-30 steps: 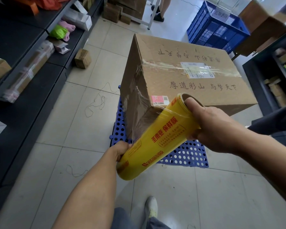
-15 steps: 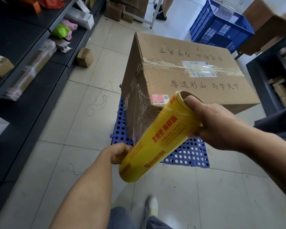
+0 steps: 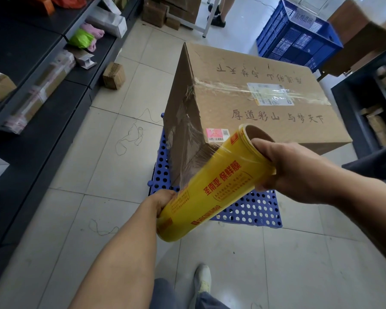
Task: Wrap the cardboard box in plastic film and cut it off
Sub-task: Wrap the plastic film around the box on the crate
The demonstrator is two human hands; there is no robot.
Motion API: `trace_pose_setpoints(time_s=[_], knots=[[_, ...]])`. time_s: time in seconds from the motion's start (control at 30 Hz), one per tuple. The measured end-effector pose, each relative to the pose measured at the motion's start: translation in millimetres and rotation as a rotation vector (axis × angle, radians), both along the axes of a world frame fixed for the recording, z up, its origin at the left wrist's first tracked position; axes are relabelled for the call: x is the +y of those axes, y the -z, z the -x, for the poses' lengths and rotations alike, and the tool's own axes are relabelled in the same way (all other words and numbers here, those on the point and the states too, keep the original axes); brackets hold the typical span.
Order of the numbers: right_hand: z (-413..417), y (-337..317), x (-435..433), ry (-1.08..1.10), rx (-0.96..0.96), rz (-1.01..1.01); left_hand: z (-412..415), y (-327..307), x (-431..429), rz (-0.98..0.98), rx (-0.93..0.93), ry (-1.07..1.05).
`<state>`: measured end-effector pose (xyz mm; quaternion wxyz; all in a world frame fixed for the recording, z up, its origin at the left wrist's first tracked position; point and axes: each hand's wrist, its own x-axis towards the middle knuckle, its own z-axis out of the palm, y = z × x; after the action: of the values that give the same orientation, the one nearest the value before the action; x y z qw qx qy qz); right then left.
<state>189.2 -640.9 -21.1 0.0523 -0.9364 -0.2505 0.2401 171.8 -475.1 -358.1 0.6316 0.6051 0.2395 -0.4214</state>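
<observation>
Dark shelves (image 3: 42,90) run down the left side. The left hand (image 3: 163,200) grips the lower end of the yellow roll of film (image 3: 212,186), its fingers wrapped behind the roll and mostly hidden. A sheet of film (image 3: 187,152) runs taut from the roll to the near upright corner of the cardboard box (image 3: 265,103), which stands on a blue mat (image 3: 250,210) on the floor; film already clings to the box's left side and crosses its top in a band. The right hand (image 3: 292,170) holds the upper end, thumb at the open core and fingers (image 3: 262,188) curled under it. A blue crate (image 3: 299,34) sits beyond the box on the right.

The step in hand looks like carrying the film round the near corner. To do it well, hold the roll close to the box and parallel to its edge, let it turn between both hands without slack, and pull evenly so the sheet lies flat rather than bunching into a rope. Too hard a tug could drag the box off the mat
</observation>
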Motion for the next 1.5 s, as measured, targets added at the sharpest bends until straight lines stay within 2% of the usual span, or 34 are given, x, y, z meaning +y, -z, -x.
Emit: trace_pose_setpoints(time_s=[0.1,0.23,0.47,0.67,0.83,0.97,1.07,1.2,1.3,1.5], knots=[[-3,-1,6,0.034,0.086,0.017,-2,-1,-2,-0.005,-0.010,-0.053],[-5,-1,14,0.239,0.283,-0.110,2,-4,-1,0.011,0.006,-0.109],[-10,2,6,0.275,0.337,0.022,-4,-5,13,0.018,0.031,-0.356],[-14,-2,14,0.271,0.329,0.062,-3,-7,14,-0.010,0.002,-0.337],[-10,-3,20,0.295,0.265,0.064,-3,-5,12,-0.084,-0.004,-0.407],[-8,-4,18,0.329,0.257,0.076,-4,0,21,-0.068,0.027,-0.448],[-9,-4,18,0.321,0.253,0.083,-3,0,30,-0.004,0.048,-0.347],[-11,-11,20,0.333,0.265,0.023,5,-6,29,0.227,0.128,-0.072],[-12,-15,23,0.330,0.278,-0.004,12,-6,22,0.371,0.130,-0.056],[-9,-17,27,0.317,0.266,-0.006,17,-5,13,0.396,0.081,0.051]])
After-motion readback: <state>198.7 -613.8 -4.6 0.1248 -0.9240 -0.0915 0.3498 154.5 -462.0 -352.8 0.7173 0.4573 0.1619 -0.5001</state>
